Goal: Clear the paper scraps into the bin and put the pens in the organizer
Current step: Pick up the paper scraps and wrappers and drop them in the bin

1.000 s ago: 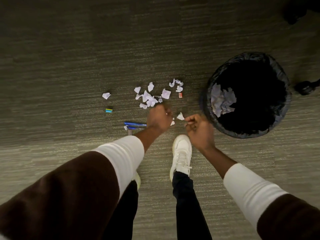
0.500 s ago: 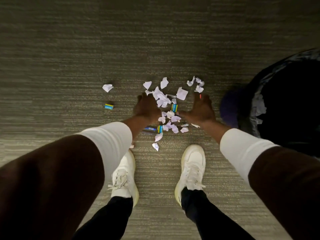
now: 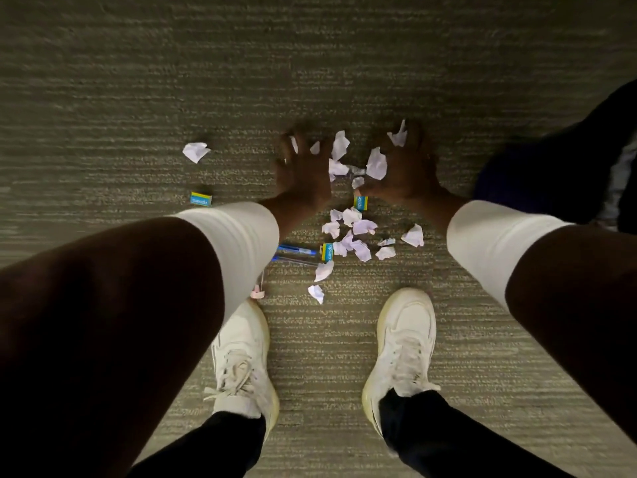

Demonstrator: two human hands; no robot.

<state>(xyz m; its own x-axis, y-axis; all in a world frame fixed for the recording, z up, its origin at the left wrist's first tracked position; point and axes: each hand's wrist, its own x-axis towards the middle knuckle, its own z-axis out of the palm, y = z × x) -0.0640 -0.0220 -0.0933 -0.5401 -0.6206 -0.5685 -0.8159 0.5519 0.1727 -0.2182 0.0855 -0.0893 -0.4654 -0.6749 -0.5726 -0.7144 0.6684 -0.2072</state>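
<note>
Head view: we see the left hand [image 3: 303,170] and right hand [image 3: 408,170], fingers spread, neither grip closed, flanking paper scraps [image 3: 348,232] on the carpet [image 3: 310,63]; light and limp, these likely scoop best from beneath, pens [image 3: 296,250] nearby.

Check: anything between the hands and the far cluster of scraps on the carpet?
Nothing visible. Left hand and right hand are spread on either side of the scraps, some right at the fingers.
</note>
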